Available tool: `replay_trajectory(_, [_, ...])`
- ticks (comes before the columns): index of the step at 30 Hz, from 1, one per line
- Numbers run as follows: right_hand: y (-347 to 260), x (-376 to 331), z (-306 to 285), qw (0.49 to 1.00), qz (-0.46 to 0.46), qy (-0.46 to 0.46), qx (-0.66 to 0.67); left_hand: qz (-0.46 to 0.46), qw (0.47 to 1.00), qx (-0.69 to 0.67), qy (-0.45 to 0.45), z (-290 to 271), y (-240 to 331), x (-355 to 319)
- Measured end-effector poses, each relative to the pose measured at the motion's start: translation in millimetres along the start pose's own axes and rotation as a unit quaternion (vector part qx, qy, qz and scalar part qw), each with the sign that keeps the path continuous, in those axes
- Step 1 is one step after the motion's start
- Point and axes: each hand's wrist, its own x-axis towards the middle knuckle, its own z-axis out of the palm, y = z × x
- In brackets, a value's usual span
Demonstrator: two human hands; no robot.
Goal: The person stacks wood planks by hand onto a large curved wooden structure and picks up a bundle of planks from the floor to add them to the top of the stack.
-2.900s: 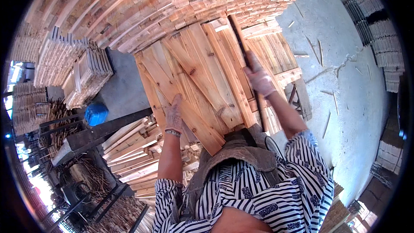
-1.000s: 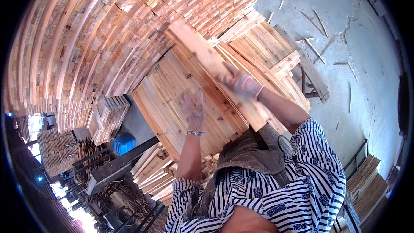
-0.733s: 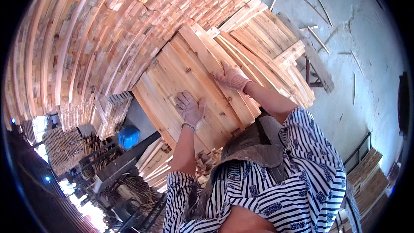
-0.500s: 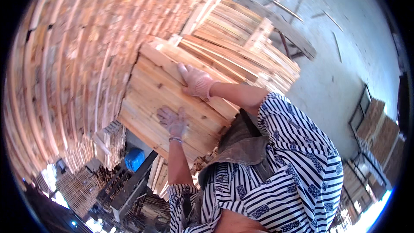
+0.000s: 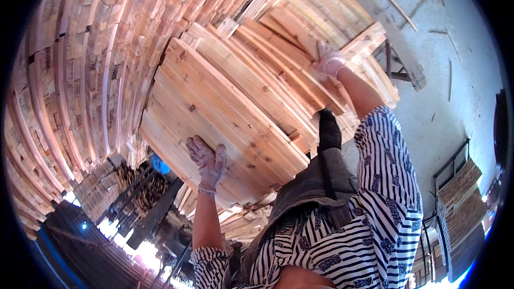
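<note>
A stack of pale wooden boards [image 5: 230,101] lies in front of me, tilted across the view. My left hand [image 5: 208,161], in a worn white glove, lies flat with fingers spread on the near end of the top boards. My right hand [image 5: 329,60], also gloved, reaches far out and grips the edge of a long board [image 5: 300,40] at the far side of the stack. My striped sleeve and dark apron fill the lower right.
A tall wall of stacked timber [image 5: 91,48] curves along the left and top. Grey concrete floor [image 5: 450,85] with scattered thin sticks lies to the right. Smaller wood piles [image 5: 460,187] stand at the lower right; a blue object [image 5: 159,165] and dark machinery sit at lower left.
The view has swung, so the stack now fills the centre. My right hand has moved from the stack's middle out to its far edge. My left hand stays flat on the near boards.
</note>
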Motion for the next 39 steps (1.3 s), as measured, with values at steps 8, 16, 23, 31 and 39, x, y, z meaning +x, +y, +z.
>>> replay_trajectory(8, [5,5,-30,0.978,-0.134,0.022,0.156,-0.027,0.999,0.029,0.009,8,-7,1])
replay_trajectory(16, [-114,-165,-77,0.93,-0.234,0.083,0.27,-0.042,0.999,0.022,0.022,10,6,7])
replay_trajectory(23, [-204,-156,-92,0.969,-0.219,-0.02,0.117,-0.086,0.995,0.012,-0.037,2,16,6])
replay_trajectory(31, [-218,-128,-84,0.947,-0.31,0.016,0.082,-0.093,0.995,-0.013,-0.019,-7,25,4])
replay_trajectory(39, [-163,-90,-13,0.868,-0.284,-0.057,0.404,-0.081,0.856,-0.484,0.162,-9,-72,-62])
